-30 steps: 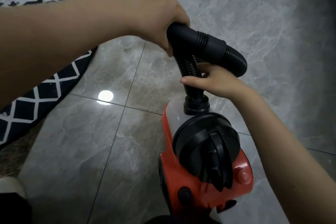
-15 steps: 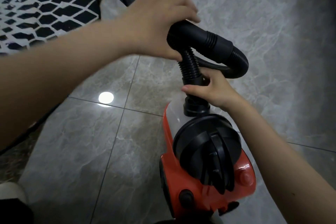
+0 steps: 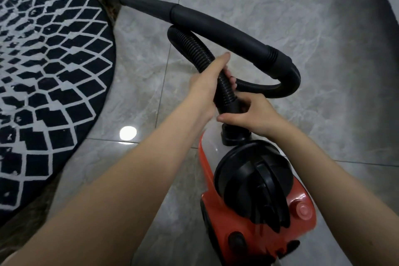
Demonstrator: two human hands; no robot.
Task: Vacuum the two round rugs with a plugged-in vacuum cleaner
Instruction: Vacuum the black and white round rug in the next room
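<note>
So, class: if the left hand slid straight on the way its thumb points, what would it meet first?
Probably the rigid black wand handle. The left hand grips the ribbed hose, thumb aimed up and away; the handle crosses just beyond, though depth is unclear.

Person's body, head view. 2 bare forearms are entering the frame from the lower edge, 1 at each side. Left hand (image 3: 205, 86) and right hand (image 3: 257, 114) are showing no gloves, rings, watches or bands. No sleeves are reaching the wrists or forearms. The fingernails that are showing are short and plain.
</note>
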